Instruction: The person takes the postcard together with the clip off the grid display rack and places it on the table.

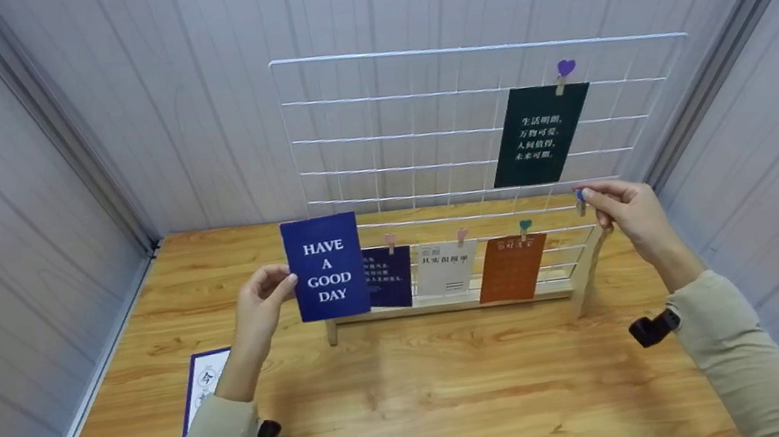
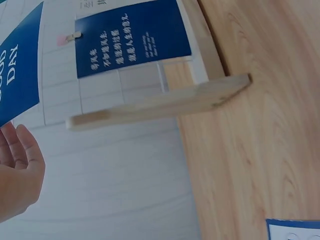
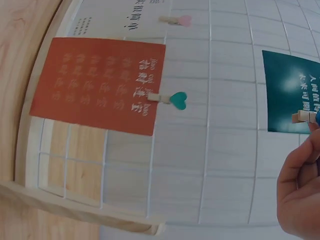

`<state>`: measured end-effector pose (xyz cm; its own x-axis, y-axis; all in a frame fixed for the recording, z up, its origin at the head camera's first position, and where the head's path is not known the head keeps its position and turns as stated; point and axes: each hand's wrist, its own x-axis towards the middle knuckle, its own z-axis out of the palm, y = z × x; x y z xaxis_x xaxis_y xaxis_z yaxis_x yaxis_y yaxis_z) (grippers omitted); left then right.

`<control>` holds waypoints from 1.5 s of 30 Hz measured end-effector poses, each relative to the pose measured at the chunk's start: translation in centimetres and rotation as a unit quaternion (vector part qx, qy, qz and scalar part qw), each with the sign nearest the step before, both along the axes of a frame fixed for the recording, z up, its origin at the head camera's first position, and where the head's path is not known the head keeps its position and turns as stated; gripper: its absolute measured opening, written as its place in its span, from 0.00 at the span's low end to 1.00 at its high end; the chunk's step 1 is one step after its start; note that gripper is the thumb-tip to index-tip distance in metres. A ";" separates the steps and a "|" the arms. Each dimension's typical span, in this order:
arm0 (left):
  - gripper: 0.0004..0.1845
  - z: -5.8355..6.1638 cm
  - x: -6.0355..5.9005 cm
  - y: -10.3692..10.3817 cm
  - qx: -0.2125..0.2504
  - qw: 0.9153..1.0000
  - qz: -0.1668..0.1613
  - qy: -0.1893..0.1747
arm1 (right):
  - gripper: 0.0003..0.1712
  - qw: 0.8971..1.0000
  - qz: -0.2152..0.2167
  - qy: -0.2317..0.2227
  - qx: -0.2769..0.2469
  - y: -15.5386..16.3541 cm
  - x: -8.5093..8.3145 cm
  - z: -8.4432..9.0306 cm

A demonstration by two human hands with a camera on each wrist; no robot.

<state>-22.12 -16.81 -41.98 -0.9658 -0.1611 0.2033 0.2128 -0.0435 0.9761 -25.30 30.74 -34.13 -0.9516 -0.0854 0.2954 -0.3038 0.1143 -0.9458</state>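
Observation:
My left hand [image 1: 276, 284] pinches the left edge of a blue card [image 1: 326, 267] that reads "HAVE A GOOD DAY" and holds it upright in front of the white wire grid [image 1: 415, 128]. In the left wrist view the blue card [image 2: 17, 65] shows above my left hand [image 2: 17, 170]. My right hand [image 1: 588, 198] pinches a small wooden clip [image 1: 581, 202] at the grid's right side. The right wrist view shows that clip [image 3: 304, 116] at my right hand's fingertips [image 3: 305, 150]. A dark green card [image 1: 541, 133] hangs from a purple heart clip [image 1: 565, 67].
A navy card [image 1: 390, 277], a white card [image 1: 445, 269] and an orange card [image 1: 513, 268] hang clipped along the grid's lower row. The grid stands on wooden feet [image 2: 160, 102] on the wooden table [image 1: 422, 410]. Another card [image 1: 202, 382] lies flat at the left. Panelled walls enclose the table.

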 end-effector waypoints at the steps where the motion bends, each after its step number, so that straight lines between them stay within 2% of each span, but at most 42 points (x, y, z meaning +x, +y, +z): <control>1: 0.06 -0.3 0.1 -0.3 0.001 1.000 0.003 -0.006 | 0.13 1.000 0.000 -0.002 -0.003 0.3 0.1 -0.3; 7: 0.10 -2.3 0.4 -2.3 0.004 1.000 0.008 -0.024 | 0.14 1.000 -0.014 -0.016 0.003 2.3 0.6 -1.8; 8: 0.10 -4.2 -0.5 -3.4 0.026 1.000 -0.011 -0.005 | 0.14 1.000 -0.018 -0.018 0.007 2.6 0.7 -2.1; 9: 0.10 -4.5 -0.4 -3.7 0.025 1.000 -0.013 -0.008 | 0.14 1.000 -0.020 -0.020 0.007 2.8 0.8 -2.3; 12: 0.11 -5.1 0.0 -4.5 0.024 0.999 -0.002 -0.031 | 0.11 0.999 -0.025 -0.034 0.004 3.7 1.0 -3.0; 14: 0.11 -4.8 0.5 -4.8 0.023 0.998 0.005 -0.054 | 0.10 0.999 -0.027 -0.039 0.001 4.2 1.1 -3.5; 15: 0.11 -3.2 1.7 -4.3 0.003 0.996 0.025 -0.083 | 0.10 0.999 -0.027 -0.042 -0.006 4.5 1.1 -3.8; 19: 0.12 -4.3 1.8 -5.2 0.001 0.996 0.031 -0.083 | 0.10 0.998 -0.034 -0.052 -0.007 5.6 1.4 -4.7; 20: 0.12 -5.2 1.6 -5.7 0.001 0.996 0.029 -0.079 | 0.09 0.998 -0.036 -0.056 -0.007 5.8 1.5 -4.9; 21: 0.12 -6.7 1.0 -6.4 0.011 0.997 0.027 -0.066 | 0.09 0.997 -0.038 -0.063 -0.005 6.1 1.6 -5.0; 25: 0.10 -12.0 -1.0 -9.4 0.032 0.998 0.007 -0.062 | 0.08 0.995 -0.047 -0.090 -0.004 7.0 2.1 -5.7; 26: 0.10 -13.1 -1.4 -10.0 0.039 0.998 -0.003 -0.056 | 0.08 0.994 -0.048 -0.097 -0.010 7.2 2.2 -5.9; 27: 0.10 -13.6 -1.5 -10.3 0.037 0.998 -0.003 -0.059 | 0.07 0.993 -0.049 -0.104 -0.014 7.4 2.3 -6.1; 29: 0.11 -13.0 -1.0 -10.1 0.009 0.997 0.006 -0.080 | 0.07 0.992 -0.057 -0.116 -0.010 7.9 2.5 -6.6; 32: 0.14 -10.9 0.5 -9.2 -0.036 0.993 0.025 -0.114 | 0.07 0.989 -0.070 -0.132 0.013 8.5 2.8 -7.5; 33: 0.14 -10.9 0.7 -9.3 -0.039 0.992 0.022 -0.119 | 0.07 0.988 -0.073 -0.137 0.019 8.7 2.8 -7.8; 35: 0.14 -11.7 0.7 -9.7 -0.040 0.990 0.020 -0.132 | 0.08 0.985 -0.082 -0.145 0.038 9.1 3.0 -8.3; 39: 0.15 -15.6 -0.3 -11.5 -0.033 0.990 0.013 -0.140 | 0.07 0.981 -0.093 -0.164 0.042 10.0 3.4 -9.3; 42: 0.17 -17.2 -0.6 -12.0 -0.047 0.986 0.034 -0.158 | 0.08 0.976 -0.102 -0.181 0.058 10.6 3.7 -10.0; 45: 0.16 -17.5 -0.3 -12.2 -0.048 0.984 0.030 -0.167 | 0.15 0.971 -0.108 -0.196 0.087 11.4 4.1 -10.7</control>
